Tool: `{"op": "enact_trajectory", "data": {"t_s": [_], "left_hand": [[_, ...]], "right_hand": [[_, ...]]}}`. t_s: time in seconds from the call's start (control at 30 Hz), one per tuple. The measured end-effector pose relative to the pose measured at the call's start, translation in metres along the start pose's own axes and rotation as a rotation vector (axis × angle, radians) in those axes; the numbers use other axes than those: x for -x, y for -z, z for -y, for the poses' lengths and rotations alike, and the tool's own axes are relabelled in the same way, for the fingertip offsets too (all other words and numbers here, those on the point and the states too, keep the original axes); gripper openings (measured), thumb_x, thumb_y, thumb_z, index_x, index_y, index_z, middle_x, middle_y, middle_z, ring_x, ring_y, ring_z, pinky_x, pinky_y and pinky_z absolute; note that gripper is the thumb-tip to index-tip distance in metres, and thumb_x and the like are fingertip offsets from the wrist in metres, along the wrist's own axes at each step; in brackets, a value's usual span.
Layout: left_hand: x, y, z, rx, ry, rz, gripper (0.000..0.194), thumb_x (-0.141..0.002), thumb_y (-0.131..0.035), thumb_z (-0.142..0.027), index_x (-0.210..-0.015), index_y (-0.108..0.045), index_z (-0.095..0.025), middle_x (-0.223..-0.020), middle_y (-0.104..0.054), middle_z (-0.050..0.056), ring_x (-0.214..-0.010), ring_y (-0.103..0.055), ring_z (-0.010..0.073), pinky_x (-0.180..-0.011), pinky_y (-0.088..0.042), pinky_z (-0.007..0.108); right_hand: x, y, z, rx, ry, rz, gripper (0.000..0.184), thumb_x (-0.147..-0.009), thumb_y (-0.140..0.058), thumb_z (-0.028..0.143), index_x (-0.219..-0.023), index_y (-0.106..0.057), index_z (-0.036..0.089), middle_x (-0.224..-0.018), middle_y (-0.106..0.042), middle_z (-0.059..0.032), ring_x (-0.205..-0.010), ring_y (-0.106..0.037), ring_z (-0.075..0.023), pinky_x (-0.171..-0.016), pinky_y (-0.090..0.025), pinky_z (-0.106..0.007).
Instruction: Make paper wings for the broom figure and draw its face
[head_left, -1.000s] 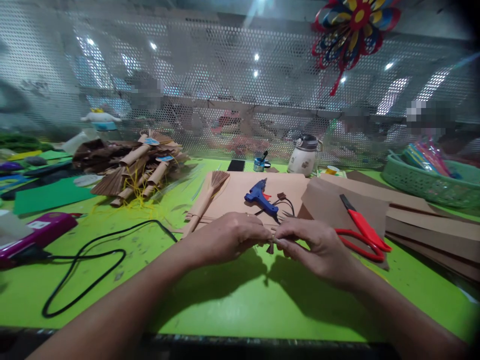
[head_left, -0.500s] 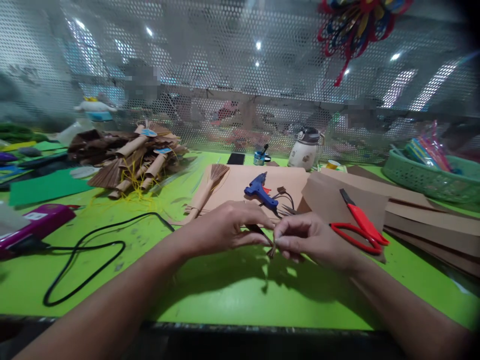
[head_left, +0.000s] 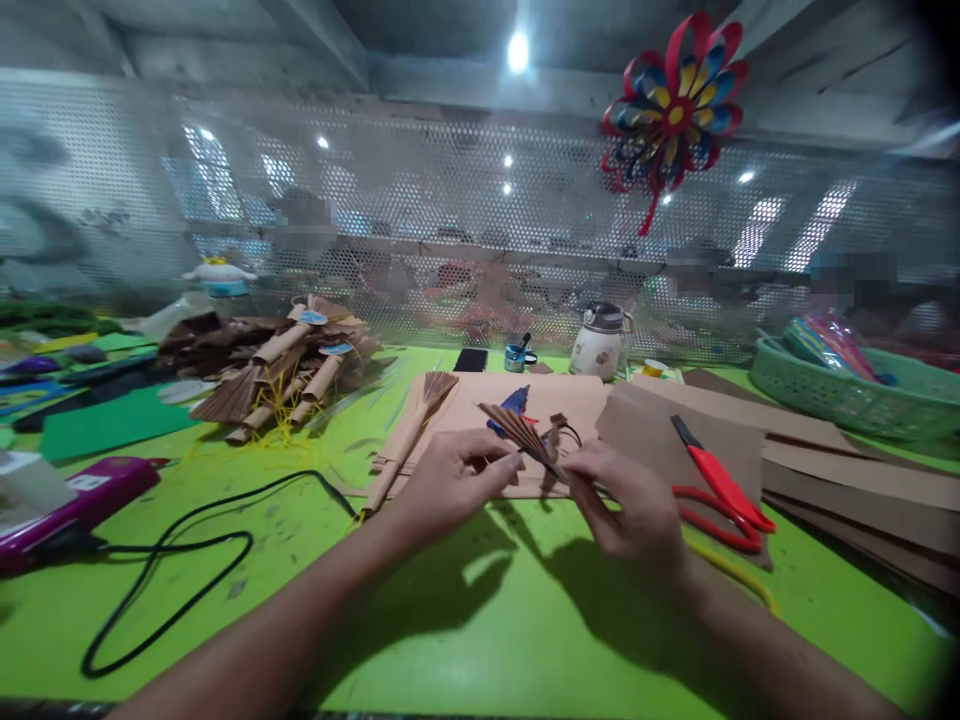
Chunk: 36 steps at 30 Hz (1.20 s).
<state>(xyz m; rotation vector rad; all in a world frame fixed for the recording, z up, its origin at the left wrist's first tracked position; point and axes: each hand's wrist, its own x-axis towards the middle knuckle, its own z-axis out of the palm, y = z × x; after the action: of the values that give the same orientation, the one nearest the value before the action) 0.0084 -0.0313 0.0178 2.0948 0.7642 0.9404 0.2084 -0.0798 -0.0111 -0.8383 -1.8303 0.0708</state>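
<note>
A small fan of pleated brown paper is held above the table, its spread end tilted up to the left. My right hand is closed in a pinch around its narrow end. Beside the fan's lower edge, my left hand has thumb and forefinger pressed together; whether they grip the paper or something thin is unclear. Behind the fan, a blue glue gun is partly covered, on brown paper sheets. A finished-looking paper broom with a rolled handle rests left of it.
Red-handled scissors lie by my right forearm, near a yellow strip. Paper brooms with yellow string are heaped at left. A purple tool trails a black cord. A jug and green basket stand behind.
The view has tipped upward. The pleated paper has swung up to point away to the left, and my right hand has turned. A yellow strip now shows beside my right forearm.
</note>
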Motion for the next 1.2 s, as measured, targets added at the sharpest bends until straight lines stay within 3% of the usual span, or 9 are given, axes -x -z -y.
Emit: {"op": "enact_trajectory", "data": {"t_s": [0.17,0.37,0.6,0.83,1.0,1.2], "left_hand": [[0.003,-0.014,0.0,0.342,0.192,0.111,0.03,-0.084,-0.058,-0.037,-0.07,-0.068,-0.013,-0.065,-0.063,0.003,-0.059,-0.053,0.0112,-0.056,-0.041,0.023],[0.006,-0.015,0.005,0.576,0.27,0.117,0.024,-0.081,-0.065,-0.033,-0.07,-0.068,-0.013,-0.064,-0.062,0.001,-0.058,-0.05,0.0094,-0.057,-0.038,0.022],[0.005,-0.017,0.012,0.668,0.323,0.163,0.025,-0.078,-0.068,-0.037,-0.075,-0.069,-0.012,-0.07,-0.066,0.004,-0.06,-0.052,0.0098,-0.059,-0.039,0.024],[0.005,-0.016,0.014,0.733,0.397,0.196,0.026,-0.076,-0.071,-0.037,-0.071,-0.067,-0.012,-0.064,-0.066,0.003,-0.053,-0.051,0.0074,-0.054,-0.037,0.021],[0.004,-0.011,0.016,0.726,0.44,0.278,0.025,-0.077,-0.07,-0.034,-0.067,-0.066,-0.011,-0.06,-0.065,0.003,-0.051,-0.052,0.0068,-0.048,-0.033,0.018],[0.004,-0.008,0.018,0.731,0.488,0.371,0.025,-0.078,-0.069,-0.034,-0.065,-0.065,-0.013,-0.056,-0.064,0.001,-0.045,-0.049,0.0058,-0.047,-0.034,0.018]], "right_hand": [[0.007,-0.012,0.001,0.085,0.225,0.059,0.034,-0.081,-0.052,-0.001,-0.108,-0.058,0.018,-0.084,-0.063,-0.008,-0.077,-0.058,-0.0184,-0.065,-0.049,-0.032],[0.006,-0.017,0.008,0.064,0.204,0.04,0.033,-0.081,-0.052,-0.001,-0.107,-0.059,0.018,-0.083,-0.06,-0.0078,-0.075,-0.056,-0.0177,-0.065,-0.05,-0.032],[0.006,-0.018,0.012,-0.032,0.093,0.055,0.028,-0.082,-0.049,0.0,-0.1,-0.058,0.019,-0.08,-0.06,-0.006,-0.075,-0.057,-0.0181,-0.065,-0.05,-0.032],[0.007,-0.017,0.011,-0.045,0.112,0.08,0.028,-0.082,-0.05,0.0,-0.101,-0.059,0.018,-0.082,-0.059,-0.0072,-0.074,-0.056,-0.0172,-0.063,-0.049,-0.031],[0.008,-0.016,0.008,-0.076,0.16,0.181,0.032,-0.083,-0.049,0.0,-0.107,-0.059,0.018,-0.085,-0.062,-0.0078,-0.078,-0.059,-0.0175,-0.066,-0.05,-0.03],[0.007,-0.013,0.01,-0.123,0.11,0.267,0.025,-0.084,-0.05,0.002,-0.101,-0.06,0.018,-0.085,-0.063,-0.0065,-0.077,-0.058,-0.0153,-0.069,-0.049,-0.029]]}}
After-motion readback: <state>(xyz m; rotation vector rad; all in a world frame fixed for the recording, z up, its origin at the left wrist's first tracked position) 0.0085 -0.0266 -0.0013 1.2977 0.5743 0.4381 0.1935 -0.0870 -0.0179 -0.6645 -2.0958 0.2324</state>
